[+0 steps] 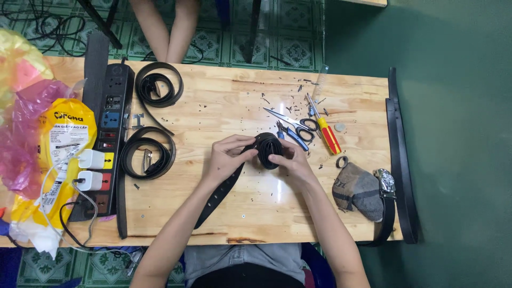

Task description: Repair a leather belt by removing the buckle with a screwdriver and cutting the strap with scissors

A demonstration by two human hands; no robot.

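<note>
At the centre of the frame a black belt is rolled into a coil above the wooden bench, its tail trailing lower left, gripped by the fingers of the left hand and right hand, with scissors and a screwdriver just beyond.

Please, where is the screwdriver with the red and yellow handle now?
The screwdriver lies on the wooden table, right of centre in the head view, beside the scissors and beyond the right hand.
</note>
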